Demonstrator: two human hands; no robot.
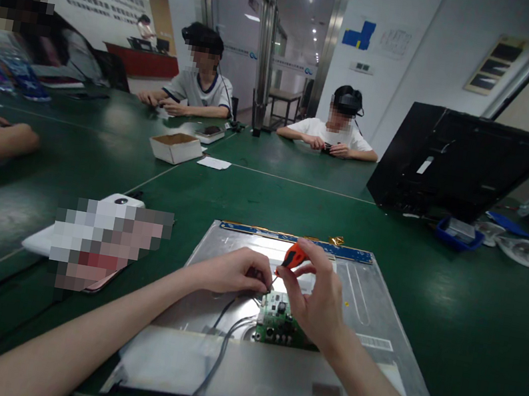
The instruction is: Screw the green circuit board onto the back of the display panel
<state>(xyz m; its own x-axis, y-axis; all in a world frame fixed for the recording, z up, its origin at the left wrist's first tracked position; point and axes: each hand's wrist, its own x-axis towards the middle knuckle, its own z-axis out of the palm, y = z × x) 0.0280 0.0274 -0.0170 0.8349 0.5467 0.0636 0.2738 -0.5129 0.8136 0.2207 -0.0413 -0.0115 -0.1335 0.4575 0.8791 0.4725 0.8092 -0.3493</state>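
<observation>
My right hand (315, 287) grips a screwdriver with an orange and black handle (293, 255), its thin shaft tilted down to the left. The tip meets the upper left corner of a green circuit board (277, 322). Beside that tip, my left hand (244, 272) is closed with thumb and fingers pinched together; what they hold, if anything, is hidden. The board lies on a silver metal display panel (354, 294). Grey cables (220, 359) run from the board's left side toward the table's front edge. A blue strip board (356, 254) lines the panel's far edge.
Left of the panel lie a white device (42, 238) and a pink phone-like thing, partly pixelated. A small open box (176, 148) stands farther back. At right are a black monitor housing (458, 163) and a blue tray (458, 234). Several people sit around the green table (488, 343).
</observation>
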